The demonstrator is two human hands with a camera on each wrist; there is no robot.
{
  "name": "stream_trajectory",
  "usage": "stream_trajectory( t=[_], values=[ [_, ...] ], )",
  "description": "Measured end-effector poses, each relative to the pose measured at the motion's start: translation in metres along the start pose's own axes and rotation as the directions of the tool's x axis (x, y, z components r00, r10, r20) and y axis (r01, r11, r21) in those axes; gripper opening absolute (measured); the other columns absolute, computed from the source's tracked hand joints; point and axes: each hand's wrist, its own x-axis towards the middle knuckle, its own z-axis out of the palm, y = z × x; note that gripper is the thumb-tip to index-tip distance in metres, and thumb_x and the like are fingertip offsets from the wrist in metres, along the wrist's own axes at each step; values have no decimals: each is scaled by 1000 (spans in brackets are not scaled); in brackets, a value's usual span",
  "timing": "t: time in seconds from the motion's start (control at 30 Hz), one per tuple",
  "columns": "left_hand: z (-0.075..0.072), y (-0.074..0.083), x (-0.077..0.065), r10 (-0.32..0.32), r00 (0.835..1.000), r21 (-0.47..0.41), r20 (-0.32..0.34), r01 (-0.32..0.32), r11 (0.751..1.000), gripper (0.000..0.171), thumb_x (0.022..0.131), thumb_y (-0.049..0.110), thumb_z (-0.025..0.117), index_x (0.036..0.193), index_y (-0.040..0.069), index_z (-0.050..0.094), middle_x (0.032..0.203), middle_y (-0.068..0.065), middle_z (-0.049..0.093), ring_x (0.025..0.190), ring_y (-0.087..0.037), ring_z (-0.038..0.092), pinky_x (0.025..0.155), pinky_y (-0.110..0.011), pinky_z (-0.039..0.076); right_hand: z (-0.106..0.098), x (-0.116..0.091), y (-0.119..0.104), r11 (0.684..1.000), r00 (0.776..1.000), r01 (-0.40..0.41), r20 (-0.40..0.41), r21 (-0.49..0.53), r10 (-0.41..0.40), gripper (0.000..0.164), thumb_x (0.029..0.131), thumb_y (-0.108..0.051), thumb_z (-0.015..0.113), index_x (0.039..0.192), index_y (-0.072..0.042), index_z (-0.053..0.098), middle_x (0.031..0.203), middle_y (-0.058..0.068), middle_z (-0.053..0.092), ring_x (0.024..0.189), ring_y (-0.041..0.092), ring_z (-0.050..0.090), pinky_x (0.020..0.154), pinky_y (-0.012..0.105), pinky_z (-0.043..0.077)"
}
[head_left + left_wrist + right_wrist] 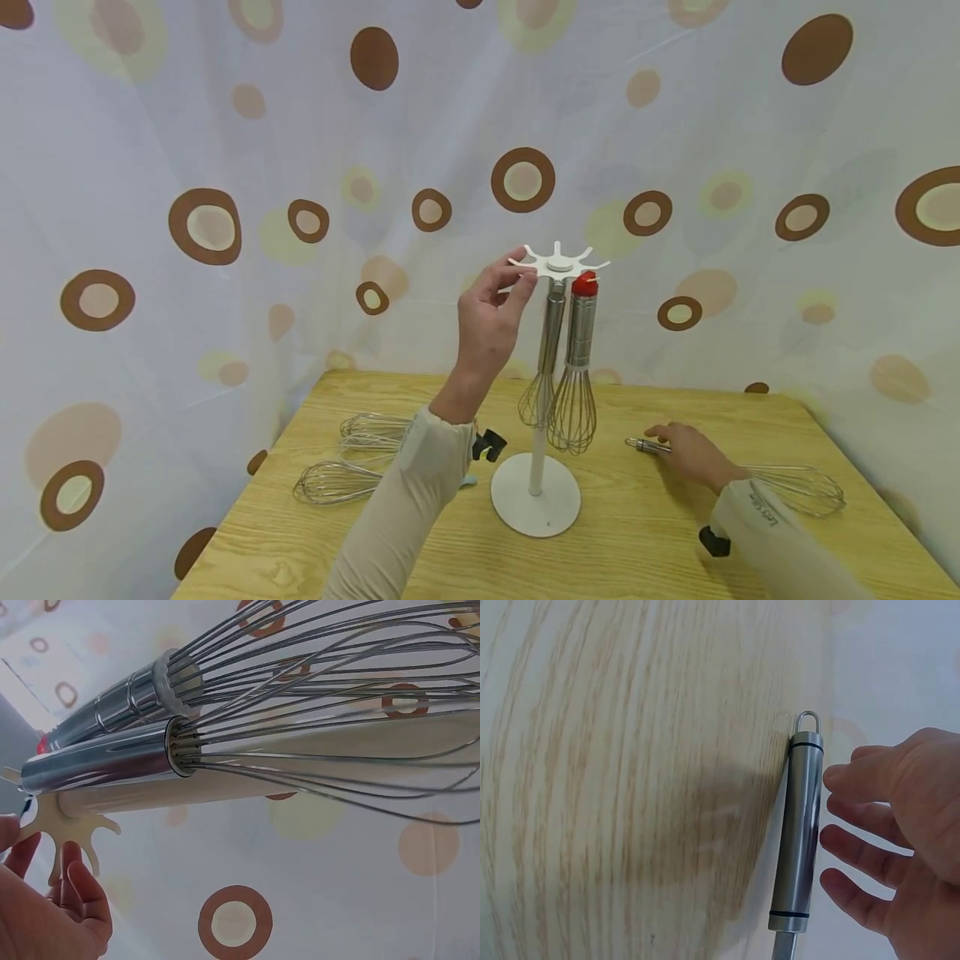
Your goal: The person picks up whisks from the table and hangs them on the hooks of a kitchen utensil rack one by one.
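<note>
Whisk [798,487]: lying on the worktop [637,550], right of the stand [525,512]. Just beside its handle [799,832], right hand [693,454] with fingers parted, not yet gripping. At the stand's top [558,264], left hand [491,315] with fingers pinching it. Hanging from the stand, red-topped whisk [581,333] and plain whisk [551,333]. Apparently at the picking-up step; seems to call next for curling right fingers round the handle.

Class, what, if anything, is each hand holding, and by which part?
The left hand holds the white stand by its pronged top. The right hand appears to hold nothing: its fingers are beside a whisk's handle, not round it.
</note>
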Motion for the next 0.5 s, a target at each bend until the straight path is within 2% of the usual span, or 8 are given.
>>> stream_trajectory(
  t=[0.17, 0.37, 0.5],
  values=[
    [-1, -1, 1, -16, 1000, -14, 12, 16, 1000, 18, 95, 9, 57, 104, -5, 63, 130, -9, 57, 105, -18, 58, 82, -27, 49, 2, 0, 1, 1000, 1000, 9, -11, 0, -9, 27, 86, 6, 59, 112, 2, 63, 95, 15, 63, 87, 34, 61, 75, 50, 49],
    [-1, -1, 3, -26, 999, -46, 32, 27, 999, 17, 97, 7, 52, 104, -7, 58, 132, -13, 54, 118, -15, 52, 91, -29, 46, 4, 0, 2, 1000, 1000, 11, -17, -10, -11, 27, 86, 7, 59, 112, 1, 63, 95, 15, 64, 87, 33, 62, 74, 49, 49],
    [-1, -1, 3, -40, 998, -76, 43, 43, 996, 17, 98, 5, 50, 105, -9, 56, 134, -16, 52, 124, -22, 48, 94, -30, 45, 6, -1, 4, 1000, 1000, 8, -28, -24, -9, 28, 85, 9, 58, 111, 2, 64, 95, 16, 64, 87, 34, 62, 75, 49, 49]
  ],
)
